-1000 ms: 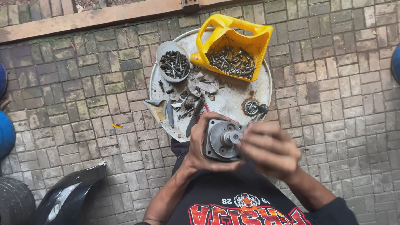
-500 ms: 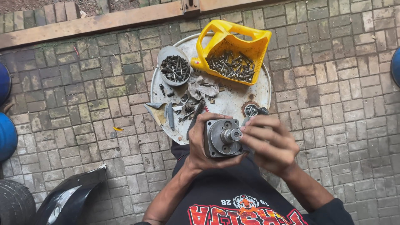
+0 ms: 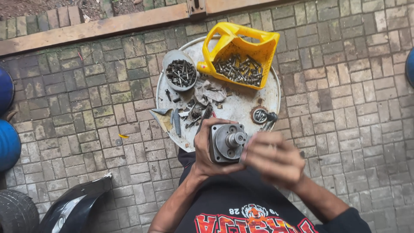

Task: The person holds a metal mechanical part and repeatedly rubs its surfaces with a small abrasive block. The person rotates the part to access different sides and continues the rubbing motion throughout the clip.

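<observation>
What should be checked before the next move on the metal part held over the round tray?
1. Left hand wraps the grey metal part from the side: ok.
2. Shaft faces up, unobstructed: ok.
3. Right hand fingers at the shaft; blurred, contact unclear: cannot tell.
4. Part held over the near edge of the round tray: ok.
5. Yellow container of screws sits tilted on the tray: not ok.
6. Small bowl of fasteners rests on the tray: ok.

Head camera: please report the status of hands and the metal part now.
Left hand grips metal pump body. Right hand at its shaft, blurred. Nothing in the way.
</observation>
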